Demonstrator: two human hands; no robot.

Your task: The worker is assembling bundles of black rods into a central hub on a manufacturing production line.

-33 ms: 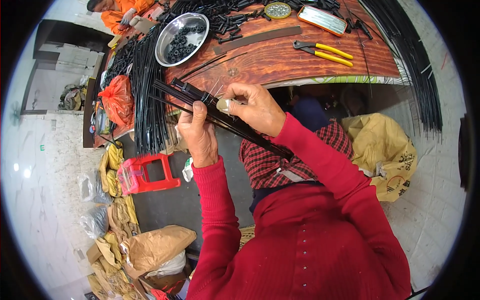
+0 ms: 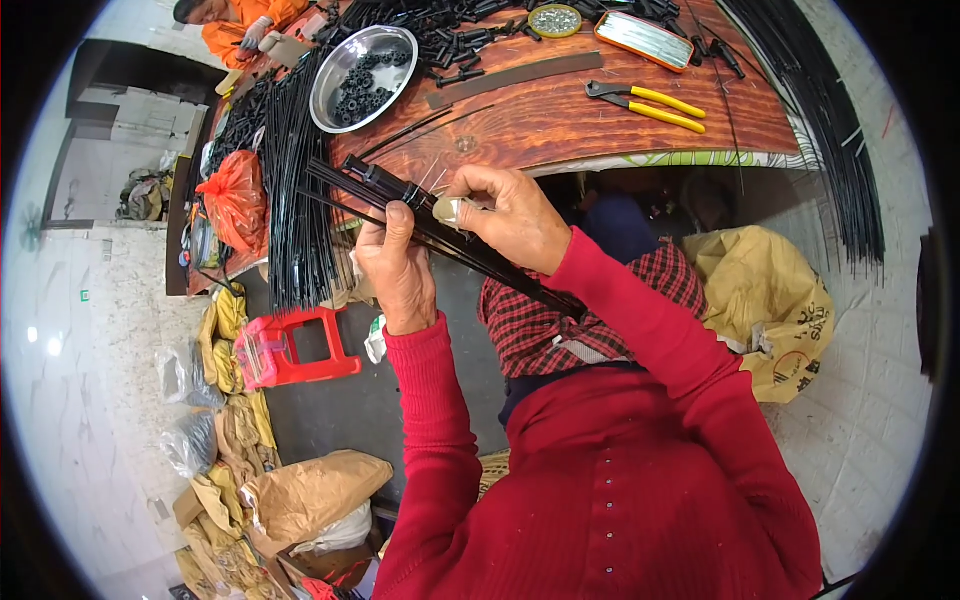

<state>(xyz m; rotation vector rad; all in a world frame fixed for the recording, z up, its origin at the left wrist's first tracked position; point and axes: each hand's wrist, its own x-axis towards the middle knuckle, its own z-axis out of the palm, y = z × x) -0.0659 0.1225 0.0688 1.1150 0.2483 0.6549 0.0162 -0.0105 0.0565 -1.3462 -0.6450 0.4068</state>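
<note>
A bundle of thin black rods (image 2: 350, 187) with a thicker, ridged black piece runs slantwise from the table edge down to my lap. My left hand (image 2: 398, 270) is closed around the bundle from below, its thumb pressed on top. Just to the right, my right hand (image 2: 515, 220) bends over the same bundle with thumb and forefinger drawn together. A beige covering (image 2: 447, 210) shows at one of its digits. Thin pale wires stick up by those fingertips; what the fingers pinch is hidden.
On the wooden table (image 2: 540, 115) lie yellow-handled pliers (image 2: 660, 108), a metal bowl (image 2: 322, 95) of black rings, a flat strip (image 2: 515, 80) and an orange-rimmed tin (image 2: 645, 42). Many black rods (image 2: 290, 190) overhang its left side. A red stool (image 2: 325, 345) stands below. Across sits an orange-sleeved person (image 2: 235, 38).
</note>
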